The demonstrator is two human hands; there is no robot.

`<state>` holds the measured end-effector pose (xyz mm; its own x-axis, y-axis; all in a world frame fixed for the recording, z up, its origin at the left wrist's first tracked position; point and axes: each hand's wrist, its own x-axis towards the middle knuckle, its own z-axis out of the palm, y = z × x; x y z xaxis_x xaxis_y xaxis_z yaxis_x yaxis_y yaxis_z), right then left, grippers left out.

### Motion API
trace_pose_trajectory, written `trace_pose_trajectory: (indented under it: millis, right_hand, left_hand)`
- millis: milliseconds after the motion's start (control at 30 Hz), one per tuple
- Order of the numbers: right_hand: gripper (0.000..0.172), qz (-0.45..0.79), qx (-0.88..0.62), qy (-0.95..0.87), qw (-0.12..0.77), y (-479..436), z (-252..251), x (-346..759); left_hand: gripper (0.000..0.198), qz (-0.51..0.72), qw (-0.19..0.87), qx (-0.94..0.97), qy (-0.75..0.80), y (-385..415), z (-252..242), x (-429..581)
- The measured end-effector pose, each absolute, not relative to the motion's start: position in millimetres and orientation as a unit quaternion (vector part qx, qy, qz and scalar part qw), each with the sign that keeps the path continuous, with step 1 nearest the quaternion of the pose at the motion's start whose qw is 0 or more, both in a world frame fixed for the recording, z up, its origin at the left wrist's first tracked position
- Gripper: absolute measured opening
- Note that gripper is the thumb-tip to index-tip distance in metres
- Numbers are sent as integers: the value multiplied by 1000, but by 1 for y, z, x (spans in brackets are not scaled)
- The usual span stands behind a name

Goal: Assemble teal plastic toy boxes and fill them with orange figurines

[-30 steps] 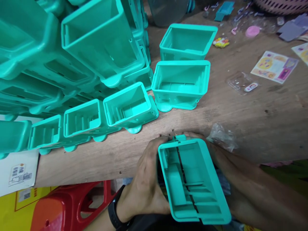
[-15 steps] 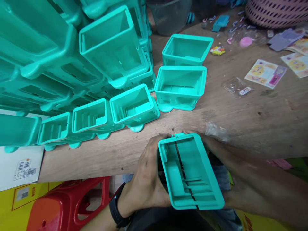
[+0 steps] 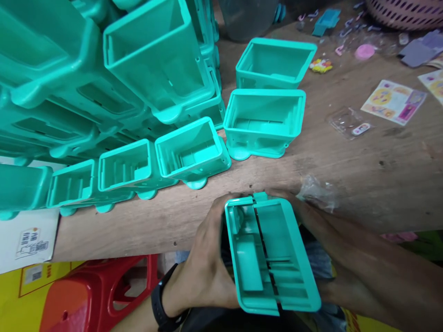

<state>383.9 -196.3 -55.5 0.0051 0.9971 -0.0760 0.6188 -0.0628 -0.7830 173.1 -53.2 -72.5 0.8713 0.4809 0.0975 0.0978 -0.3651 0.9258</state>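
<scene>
A teal plastic box in two halves is held over the table's front edge, its open side facing up. My left hand (image 3: 205, 265), with a black watch on the wrist, is closed around the left half (image 3: 249, 265). Around the right half (image 3: 282, 233) my right hand (image 3: 320, 233) is closed, its fingers partly hidden behind the wall. A dark gap runs lengthwise between the halves, and they sit slightly out of line at both ends. Just beyond my hands stand more teal boxes, among them one open-topped box (image 3: 265, 122).
Teal boxes (image 3: 152, 69) are stacked high at the left. A crumpled clear wrapper (image 3: 318, 191) lies near my right hand. Farther right are printed cards (image 3: 392, 103), small plastic parts and a pink basket (image 3: 411, 14). A red stool (image 3: 90, 290) stands below the table edge.
The gap between the two halves has widened, and their ends are more offset. Both hands have kept their hold. The view has shifted slightly.
</scene>
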Motion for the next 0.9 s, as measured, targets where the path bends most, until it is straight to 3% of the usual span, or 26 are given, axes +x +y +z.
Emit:
trace_pose_trajectory:
  millis: [300, 900]
  right_hand:
    - [101, 310, -643, -638, 289, -197, -55, 389]
    - [106, 340, -657, -605, 295, -200, -63, 386]
  left_hand:
    - [112, 162, 499, 832, 180, -52, -74, 174]
    - [110, 139, 491, 847, 150, -46, -73, 173]
